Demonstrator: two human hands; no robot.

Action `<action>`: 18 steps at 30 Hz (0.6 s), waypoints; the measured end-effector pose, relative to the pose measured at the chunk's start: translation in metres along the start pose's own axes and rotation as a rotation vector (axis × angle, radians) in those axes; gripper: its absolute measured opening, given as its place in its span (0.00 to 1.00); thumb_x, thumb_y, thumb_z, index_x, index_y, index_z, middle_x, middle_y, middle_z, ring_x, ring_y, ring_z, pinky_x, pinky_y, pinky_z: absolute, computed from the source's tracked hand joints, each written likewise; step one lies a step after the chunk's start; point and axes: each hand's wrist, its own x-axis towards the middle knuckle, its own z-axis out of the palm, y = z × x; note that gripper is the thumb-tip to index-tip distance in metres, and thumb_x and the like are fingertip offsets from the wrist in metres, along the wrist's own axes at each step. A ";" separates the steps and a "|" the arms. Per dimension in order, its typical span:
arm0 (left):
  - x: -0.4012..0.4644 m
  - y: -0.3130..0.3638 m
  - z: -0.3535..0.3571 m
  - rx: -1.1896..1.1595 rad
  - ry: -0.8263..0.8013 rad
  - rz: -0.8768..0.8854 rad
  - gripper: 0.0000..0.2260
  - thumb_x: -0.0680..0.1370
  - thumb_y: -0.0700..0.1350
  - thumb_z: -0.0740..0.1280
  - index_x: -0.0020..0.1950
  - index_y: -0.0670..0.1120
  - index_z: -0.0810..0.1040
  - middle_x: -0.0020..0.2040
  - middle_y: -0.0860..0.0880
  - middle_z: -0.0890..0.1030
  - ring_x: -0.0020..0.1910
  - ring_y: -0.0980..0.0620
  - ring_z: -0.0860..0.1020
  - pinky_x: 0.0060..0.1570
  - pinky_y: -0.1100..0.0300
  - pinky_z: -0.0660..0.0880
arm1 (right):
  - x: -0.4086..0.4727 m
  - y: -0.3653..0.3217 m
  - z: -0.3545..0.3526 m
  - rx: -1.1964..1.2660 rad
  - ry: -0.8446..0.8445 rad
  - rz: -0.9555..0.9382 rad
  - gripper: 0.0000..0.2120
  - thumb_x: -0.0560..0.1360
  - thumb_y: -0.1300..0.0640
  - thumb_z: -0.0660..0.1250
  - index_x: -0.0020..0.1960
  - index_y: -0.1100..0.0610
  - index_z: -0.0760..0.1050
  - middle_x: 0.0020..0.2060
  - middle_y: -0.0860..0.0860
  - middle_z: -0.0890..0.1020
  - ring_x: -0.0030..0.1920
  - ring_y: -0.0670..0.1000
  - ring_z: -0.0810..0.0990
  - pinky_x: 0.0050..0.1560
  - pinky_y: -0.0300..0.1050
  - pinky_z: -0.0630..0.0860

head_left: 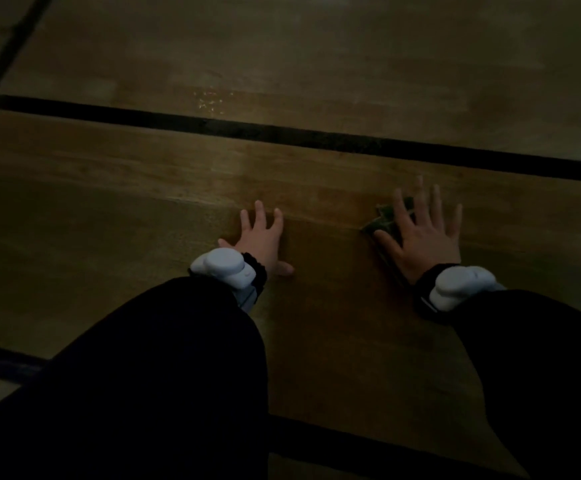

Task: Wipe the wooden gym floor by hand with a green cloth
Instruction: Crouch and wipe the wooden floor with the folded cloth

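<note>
A dim wooden floor in brown-gold boards fills the view. A black painted line crosses it from left to right, meeting another dark line at far left. A faint patch of reflected light glints just beyond the crossing line.

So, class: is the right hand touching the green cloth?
Touching. The head view shows the right hand spread flat on top of the green cloth, pressing it to the wooden floor; the cloth's edge shows beside the thumb and forefinger.
</note>
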 end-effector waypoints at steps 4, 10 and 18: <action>0.000 -0.003 0.001 -0.008 0.003 0.013 0.48 0.71 0.53 0.73 0.78 0.55 0.41 0.77 0.49 0.34 0.76 0.41 0.37 0.66 0.27 0.51 | -0.033 -0.014 0.022 -0.047 -0.024 -0.105 0.30 0.81 0.40 0.43 0.78 0.47 0.38 0.76 0.48 0.33 0.75 0.53 0.32 0.72 0.61 0.33; 0.002 -0.006 0.003 -0.006 0.008 0.007 0.48 0.71 0.54 0.73 0.77 0.56 0.40 0.77 0.50 0.33 0.76 0.42 0.37 0.67 0.27 0.50 | 0.004 -0.006 0.014 0.059 -0.007 0.159 0.24 0.81 0.40 0.43 0.75 0.36 0.42 0.76 0.48 0.35 0.75 0.59 0.34 0.70 0.68 0.36; -0.001 -0.007 0.001 -0.008 0.011 0.009 0.47 0.72 0.53 0.72 0.78 0.55 0.40 0.77 0.49 0.33 0.76 0.42 0.37 0.67 0.27 0.51 | -0.024 -0.039 0.019 -0.014 -0.097 -0.077 0.29 0.79 0.37 0.43 0.76 0.39 0.35 0.75 0.50 0.32 0.75 0.59 0.33 0.72 0.67 0.35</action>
